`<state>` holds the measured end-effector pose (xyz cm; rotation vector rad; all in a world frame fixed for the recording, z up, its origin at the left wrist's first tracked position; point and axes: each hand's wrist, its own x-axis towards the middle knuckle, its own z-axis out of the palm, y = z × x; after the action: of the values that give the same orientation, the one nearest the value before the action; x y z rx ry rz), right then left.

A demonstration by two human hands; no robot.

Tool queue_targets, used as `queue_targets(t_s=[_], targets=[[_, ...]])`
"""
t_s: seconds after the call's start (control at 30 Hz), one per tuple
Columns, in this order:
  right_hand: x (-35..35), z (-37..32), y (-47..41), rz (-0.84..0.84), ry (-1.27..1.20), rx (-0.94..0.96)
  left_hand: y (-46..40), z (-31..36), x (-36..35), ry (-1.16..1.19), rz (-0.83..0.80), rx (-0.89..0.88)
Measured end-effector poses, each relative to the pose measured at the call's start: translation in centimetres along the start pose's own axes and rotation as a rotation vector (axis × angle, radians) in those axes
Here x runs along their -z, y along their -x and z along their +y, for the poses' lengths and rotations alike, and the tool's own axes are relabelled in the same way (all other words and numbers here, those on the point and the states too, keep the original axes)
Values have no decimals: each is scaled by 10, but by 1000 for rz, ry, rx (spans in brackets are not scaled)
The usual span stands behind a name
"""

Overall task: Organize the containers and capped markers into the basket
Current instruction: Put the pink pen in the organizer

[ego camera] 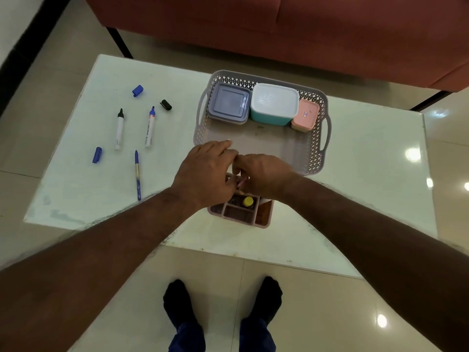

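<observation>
A grey lattice basket [320, 128] holds a grey lidded box [228, 102], a teal box with a white lid [274, 104] and a small pink box [304, 115] along its far wall. On the table to the left lie three uncapped markers: black-tipped [119, 129], blue-tipped [150, 128] and a slim blue one [137, 174]. Loose caps lie near them: blue [137, 90], black [166, 104], blue [97, 155]. My left hand [203, 171] and my right hand [264, 174] meet over a pink divided organizer [241, 212], pinching a small pinkish object I cannot identify.
The white table [368, 186] ends just before my feet [223, 301]. A red-brown sofa [279, 26] stands beyond the table's far edge. A yellow-capped item [248, 200] sits in the organizer.
</observation>
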<state>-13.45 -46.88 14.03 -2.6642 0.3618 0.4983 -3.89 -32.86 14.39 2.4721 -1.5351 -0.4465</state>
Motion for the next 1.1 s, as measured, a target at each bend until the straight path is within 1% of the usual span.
queue_targets(t_s=[0.1, 0.23, 0.37, 0.53, 0.73, 0.87, 1.0, 1.1], targets=[[2, 4, 0, -22, 83, -12, -2, 1, -1, -12, 7, 26], [8, 10, 3, -110, 133, -67, -2, -1, -2, -45, 23, 40], [14, 12, 6, -184, 200, -69, 1, -1, -5, -22, -4, 20], [17, 11, 4, -255, 162, -88, 0, 4, -8, -4, -15, 12], [13, 11, 3, -251, 163, -25, -3, 2, -10, -6, -16, 19], [17, 9, 8, -206, 81, 13, -1, -1, -10, -29, 0, 13], [22, 6, 10, -160, -10, 74, 3, -7, -9, -142, 83, 9], [22, 4, 9, -161, -18, 114, 3, -11, -8, -225, 135, 58]])
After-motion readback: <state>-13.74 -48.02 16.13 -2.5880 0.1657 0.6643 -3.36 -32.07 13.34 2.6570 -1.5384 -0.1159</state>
